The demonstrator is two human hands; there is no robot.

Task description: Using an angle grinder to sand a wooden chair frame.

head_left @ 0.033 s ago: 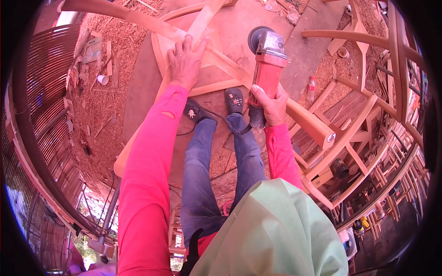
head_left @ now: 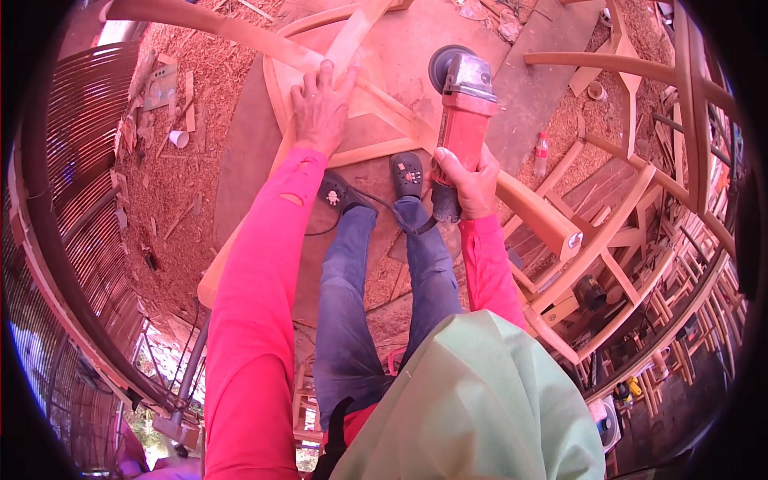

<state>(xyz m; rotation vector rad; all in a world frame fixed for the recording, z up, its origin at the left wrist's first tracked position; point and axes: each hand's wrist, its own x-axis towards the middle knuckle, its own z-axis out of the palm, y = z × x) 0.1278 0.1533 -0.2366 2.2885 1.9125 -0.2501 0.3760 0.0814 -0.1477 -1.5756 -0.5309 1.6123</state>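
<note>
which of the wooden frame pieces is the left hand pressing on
The left hand lies flat on the pale slat running up from the frame's centre, not the thick beam beside the right hand, which grips the red grinder.

grinder [head_left: 462, 104]: 1 | cup [head_left: 179, 138]: 1 | bottle [head_left: 542, 154]: 1 | chair frames: perhaps several

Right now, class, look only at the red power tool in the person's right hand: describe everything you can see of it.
The angle grinder has a long red body, a grey metal head and a dark round disc at its far end. It points away from the person, its disc end over the pale wooden frame. The right hand grips its rear handle, from which a black cord runs toward the feet. Whether the disc touches the wood cannot be told.
</note>
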